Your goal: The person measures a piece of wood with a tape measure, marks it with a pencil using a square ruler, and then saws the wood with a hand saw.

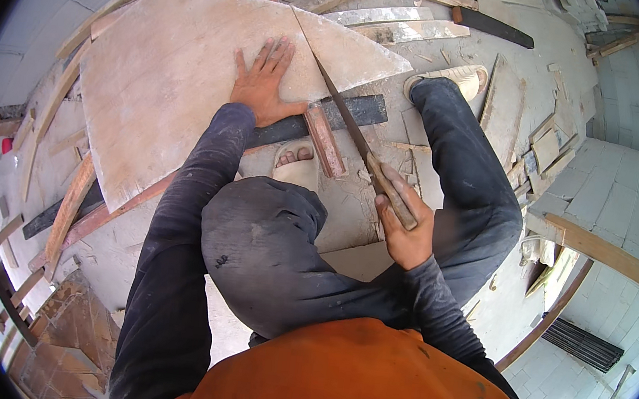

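Observation:
A large, pale brown wooden board [164,66] lies across several timber pieces. My left hand [264,83] rests flat on it, fingers spread, close to its near edge. In my right hand [407,226] is the wooden handle of a handsaw [351,122]. The long, narrow blade slants away to the upper left and runs into a cut through the board, to the right of my left hand. Under the board's near edge are a dark beam [365,109] and a short reddish timber [324,141].
My sandalled feet stand on the dusty floor, one beside the reddish timber, the other [457,80] right of the board. Loose planks lie along the far side, with a dark-ended beam [495,27]. Wood offcuts [546,152] are piled at the right, near a block wall [615,199].

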Motion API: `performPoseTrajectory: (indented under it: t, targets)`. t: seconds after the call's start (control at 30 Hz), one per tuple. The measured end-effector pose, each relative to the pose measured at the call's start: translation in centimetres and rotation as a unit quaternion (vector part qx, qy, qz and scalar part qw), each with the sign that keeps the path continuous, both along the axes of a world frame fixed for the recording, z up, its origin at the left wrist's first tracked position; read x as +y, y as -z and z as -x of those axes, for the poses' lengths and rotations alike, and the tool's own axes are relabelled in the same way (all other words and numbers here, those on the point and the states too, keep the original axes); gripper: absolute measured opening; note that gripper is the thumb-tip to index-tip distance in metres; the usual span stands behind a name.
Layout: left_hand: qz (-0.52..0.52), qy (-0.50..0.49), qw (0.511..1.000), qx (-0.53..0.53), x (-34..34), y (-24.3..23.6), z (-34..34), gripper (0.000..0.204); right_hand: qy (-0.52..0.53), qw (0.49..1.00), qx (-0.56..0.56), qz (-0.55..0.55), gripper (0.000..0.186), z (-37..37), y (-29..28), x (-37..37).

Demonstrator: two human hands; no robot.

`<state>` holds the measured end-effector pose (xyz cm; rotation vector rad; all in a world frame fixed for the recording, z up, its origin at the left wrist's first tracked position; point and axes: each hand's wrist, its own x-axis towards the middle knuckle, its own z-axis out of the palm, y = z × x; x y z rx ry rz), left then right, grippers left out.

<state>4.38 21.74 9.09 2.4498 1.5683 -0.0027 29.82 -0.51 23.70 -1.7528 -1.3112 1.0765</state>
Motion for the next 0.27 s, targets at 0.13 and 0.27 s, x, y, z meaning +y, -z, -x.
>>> performPoseTrajectory:
  t: [0.13,0.27]
  targets:
    - [0.001,-0.002,1.000,0.007,0.0,-0.6,-0.4,0.128,0.012,0.999,0.021,0.037,0.050,-1.0,-5.0,-6.0]
    - [-0.012,0.009,1.000,-0.006,-0.3,0.0,-0.5,0.128,-0.023,1.000,-0.021,-0.001,0.050,-0.1,0.6,-1.5]
